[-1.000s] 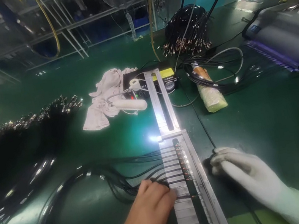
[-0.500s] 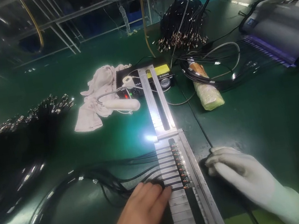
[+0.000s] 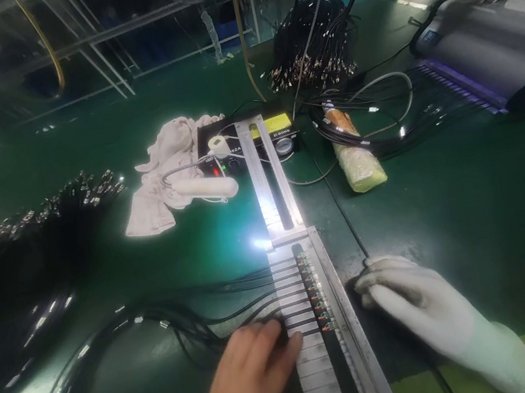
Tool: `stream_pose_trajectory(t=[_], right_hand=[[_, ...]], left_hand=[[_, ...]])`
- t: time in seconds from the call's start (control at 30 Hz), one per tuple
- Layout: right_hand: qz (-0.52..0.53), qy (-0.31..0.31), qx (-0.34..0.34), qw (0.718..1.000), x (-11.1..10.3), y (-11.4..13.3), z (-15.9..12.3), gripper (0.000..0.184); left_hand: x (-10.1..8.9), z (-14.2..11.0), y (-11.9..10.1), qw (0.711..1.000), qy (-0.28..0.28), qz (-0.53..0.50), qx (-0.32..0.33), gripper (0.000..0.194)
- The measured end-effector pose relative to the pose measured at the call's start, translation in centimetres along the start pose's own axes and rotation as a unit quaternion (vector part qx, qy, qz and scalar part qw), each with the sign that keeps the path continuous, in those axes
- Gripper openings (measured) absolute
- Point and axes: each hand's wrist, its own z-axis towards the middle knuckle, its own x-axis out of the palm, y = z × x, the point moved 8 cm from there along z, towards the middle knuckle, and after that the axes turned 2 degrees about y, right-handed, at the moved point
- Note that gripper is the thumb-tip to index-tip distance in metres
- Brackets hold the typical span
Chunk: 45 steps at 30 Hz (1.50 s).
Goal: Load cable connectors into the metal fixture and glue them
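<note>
The bare left hand (image 3: 249, 368) lies palm down at the left edge of the long, slotted silver metal fixture (image 3: 315, 363), its fingers bent and its thumb apart from them. The thumb tip touches the fixture beside the lowest of the thin black cables (image 3: 247, 311) laid across its slots. The cables' small, orange-marked metal ends (image 3: 321, 307) line up over the fixture's dark channel.

The right hand (image 3: 413, 299), in a white knitted glove, is to the right of the fixture, apart from it, with thumb and fingertips pressed together. A black cord (image 3: 344, 212) meets its fingertips; whether they pinch it cannot be told.

A bright white light (image 3: 261, 244) shines at the left of the fixture's crosspiece. Beyond are a white cylindrical handle (image 3: 205, 188), crumpled pale cloth (image 3: 150, 206) and a black control box (image 3: 286, 145) with a yellow label, partly behind the fixture's upper rails. Farther right lies a plastic-wrapped, yellowish roll (image 3: 361, 165), with cable loops around it. Dark cable bundles (image 3: 310, 39) sit behind, and a grey machine (image 3: 485, 49) stands at far right on the green table (image 3: 472, 207).
</note>
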Motion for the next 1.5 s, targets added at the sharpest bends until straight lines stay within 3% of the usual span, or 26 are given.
stream_pose_trajectory(t=[0.17, 0.23, 0.33, 0.43, 0.5, 0.63, 0.87, 1.27, 1.4, 1.5], right_hand=[[0.000, 0.003, 0.000, 1.000, -0.1, -0.1, 0.1, 0.032], [-0.021, -0.015, -0.006, 1.000, -0.3, 0.1, 0.0, 0.024], [-0.068, -0.064, -0.039, 0.995, -0.4, 1.3, -0.4, 0.022], [-0.135, -0.052, -0.059, 0.988, 1.3, 2.6, -0.7, 0.030], [-0.195, -0.034, -0.059, 0.978, 2.7, 3.2, -0.5, 0.031], [-0.232, -0.040, -0.049, 0.971, 4.2, 3.5, 0.0, 0.030], [-0.235, -0.075, -0.048, 0.968, 4.4, 3.4, 0.5, 0.026], [-0.244, -0.067, 0.029, 0.967, 3.5, 1.6, 4.7, 0.023], [-0.227, -0.049, 0.027, 0.972, 3.5, 1.7, 4.6, 0.026], [-0.207, -0.038, 0.023, 0.977, 3.4, 1.6, 4.2, 0.027]], left_hand=[[1.0, -2.0, -0.5, 0.998, -0.001, 0.060, -0.013, 0.051], [1.0, -2.3, -0.6, 0.997, -0.018, 0.068, -0.025, 0.056], [0.7, -1.5, -0.5, 0.997, -0.029, 0.059, -0.029, 0.053], [-0.3, 0.8, -0.1, 0.997, -0.037, 0.045, -0.043, 0.042], [0.0, 2.6, 0.5, 0.997, 0.002, 0.057, -0.055, 0.038], [2.0, 4.4, 1.4, 0.988, 0.088, 0.110, -0.061, 0.071], [3.6, 4.1, 2.5, 0.986, 0.122, 0.078, -0.084, 0.068], [3.1, 8.3, 5.2, 0.987, 0.108, 0.041, -0.109, 0.066], [1.3, 9.3, 4.3, 0.983, 0.108, 0.059, -0.134, 0.062], [0.0, 7.7, 2.5, 0.982, 0.092, 0.074, -0.144, 0.063]])
